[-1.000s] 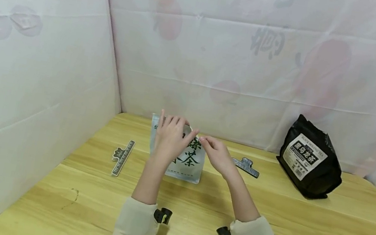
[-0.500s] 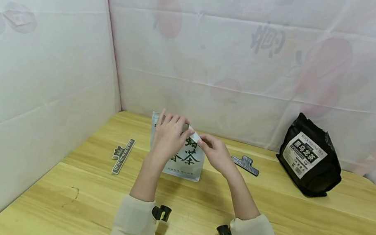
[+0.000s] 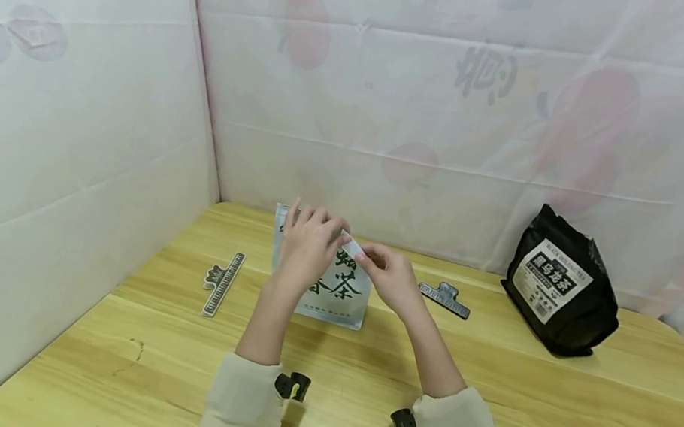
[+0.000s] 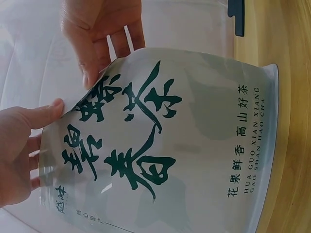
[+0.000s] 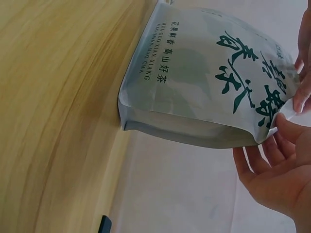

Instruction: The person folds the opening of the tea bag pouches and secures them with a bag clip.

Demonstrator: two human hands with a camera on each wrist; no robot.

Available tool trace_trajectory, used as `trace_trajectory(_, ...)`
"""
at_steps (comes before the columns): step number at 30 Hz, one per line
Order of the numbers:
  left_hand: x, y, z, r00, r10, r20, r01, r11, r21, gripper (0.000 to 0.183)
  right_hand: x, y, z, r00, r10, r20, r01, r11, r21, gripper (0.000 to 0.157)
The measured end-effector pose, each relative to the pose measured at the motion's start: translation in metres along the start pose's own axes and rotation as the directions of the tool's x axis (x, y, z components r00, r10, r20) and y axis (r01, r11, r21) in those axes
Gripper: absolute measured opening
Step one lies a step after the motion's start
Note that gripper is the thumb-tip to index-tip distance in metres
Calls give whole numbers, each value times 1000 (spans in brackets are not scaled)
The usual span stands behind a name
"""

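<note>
A pale tea bag (image 3: 342, 305) with dark green characters stands upright on the wooden table in the head view, its top right corner folded down into a white strip. My left hand (image 3: 308, 247) pinches its top edge, thumb on the front and fingers behind. At the folded corner, my right hand (image 3: 398, 278) pinches the edge between thumb and fingers. The left wrist view shows the front of the tea bag (image 4: 209, 126) between both hands. From the right wrist, the side gusset of the tea bag (image 5: 194, 127) shows, with my right hand (image 5: 277, 170) at its top corner.
A long flat clip (image 3: 224, 286) with a shaped handle lies left of the tea bag. A similar dark clip (image 3: 446, 302) lies to the right, behind my right hand. Farther right stands a black oolong tea bag (image 3: 595, 312). Printed cloth walls (image 3: 363, 95) border the table.
The tea bag's top right corner has been folded over toward the front, showing a white strip between my hands. In the last half second, both hands have barely moved.
</note>
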State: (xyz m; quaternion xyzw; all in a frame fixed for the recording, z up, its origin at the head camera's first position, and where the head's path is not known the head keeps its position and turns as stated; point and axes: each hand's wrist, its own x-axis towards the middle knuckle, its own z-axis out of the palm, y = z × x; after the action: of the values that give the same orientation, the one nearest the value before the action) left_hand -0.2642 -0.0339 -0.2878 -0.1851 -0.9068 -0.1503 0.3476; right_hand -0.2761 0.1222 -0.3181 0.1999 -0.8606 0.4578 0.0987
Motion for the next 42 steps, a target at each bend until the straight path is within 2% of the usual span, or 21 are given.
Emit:
trace_trajectory(11, 0, -6, -2, 1000, -3, 11, 3, 999, -35, 14, 2, 0, 2, 999, 10, -40, -9, 999, 38, 27)
trace_trajectory(19, -1, 2, -5, 994, -35, 103, 32, 999, 34, 18, -1, 0, 3, 996, 66, -65, -62, 996, 62, 31)
trace_trajectory(26, -2, 3, -3, 999, -7, 47, 6, 1000, 23, 22, -1, 3, 3, 994, 92, -60, -86, 992, 90, 32)
trace_trajectory(33, 0, 6, -1, 997, -12, 82, 10, 1000, 23, 19, 0, 4, 2, 994, 84, -62, -80, 994, 72, 33)
trace_trajectory(37, 0, 6, 0, 997, 4, 71, -5, 1000, 15, 16, 0, 3, 1, 996, 83, -41, -79, 992, 94, 31)
trace_trajectory(42, 0, 6, -1, 998, 7, 68, -7, 1000, 7, 15, 0, 2, -3, 998, 47, 32, -51, 993, 109, 29)
